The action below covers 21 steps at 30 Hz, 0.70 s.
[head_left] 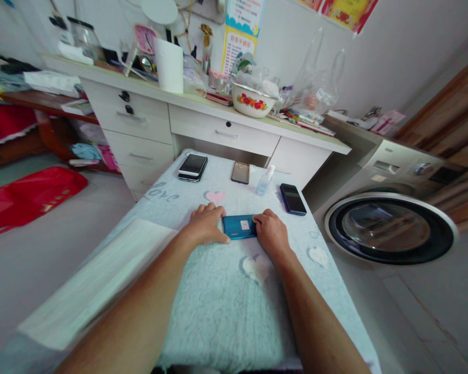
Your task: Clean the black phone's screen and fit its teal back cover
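A blue phone [239, 227] lies on the cloth-covered table with its back facing up and a small white sticker on it. My left hand [207, 223] grips its left end between thumb and fingers. At the other end, my right hand [272, 232] is closed around the edge and hides that part of the phone. A small yellowish spot shows by the right fingertips; I cannot make out what it is. Beyond the hands are a stack of phones [193, 166], a brownish phone case [240, 172], a clear spray bottle [264, 182] and a dark phone [293, 199].
A white strip [101, 283] runs along the table's left side. Behind stands a white drawer desk [140, 132] with a paper roll [169, 65], a flowered bowl [253, 101] and plastic bags. A washing machine [398, 161] is at the right, its round door [390, 228] near the table.
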Tool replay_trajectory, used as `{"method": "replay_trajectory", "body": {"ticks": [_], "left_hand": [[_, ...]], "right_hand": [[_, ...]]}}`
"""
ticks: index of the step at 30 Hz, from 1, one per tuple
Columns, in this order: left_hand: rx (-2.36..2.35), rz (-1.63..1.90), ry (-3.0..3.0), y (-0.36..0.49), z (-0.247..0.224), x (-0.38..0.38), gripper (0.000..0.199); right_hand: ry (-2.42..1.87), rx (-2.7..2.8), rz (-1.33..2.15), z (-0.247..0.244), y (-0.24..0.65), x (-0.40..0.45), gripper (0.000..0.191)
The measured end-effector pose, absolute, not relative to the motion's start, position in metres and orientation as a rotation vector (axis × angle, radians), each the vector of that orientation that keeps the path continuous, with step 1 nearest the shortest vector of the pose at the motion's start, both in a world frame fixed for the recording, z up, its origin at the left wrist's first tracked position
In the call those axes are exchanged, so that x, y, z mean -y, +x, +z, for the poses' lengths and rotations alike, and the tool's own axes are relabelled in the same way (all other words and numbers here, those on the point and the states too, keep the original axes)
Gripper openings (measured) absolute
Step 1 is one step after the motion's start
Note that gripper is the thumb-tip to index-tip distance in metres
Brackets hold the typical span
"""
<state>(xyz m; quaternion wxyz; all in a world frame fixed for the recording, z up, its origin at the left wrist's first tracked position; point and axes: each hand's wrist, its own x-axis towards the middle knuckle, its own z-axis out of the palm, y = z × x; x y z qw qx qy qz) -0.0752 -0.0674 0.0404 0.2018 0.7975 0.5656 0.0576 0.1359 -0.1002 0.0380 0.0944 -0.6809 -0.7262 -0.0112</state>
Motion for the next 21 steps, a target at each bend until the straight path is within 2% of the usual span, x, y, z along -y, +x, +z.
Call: {"method": "replay_trajectory", "body": {"ticks": [21], "left_hand": [[-1.581,0.148,2.227,-0.074,0.043,0.069,0.065]], "right_hand": [[-1.933,2.203,0.017,0.037,0.126,0.104,0.029]]}}
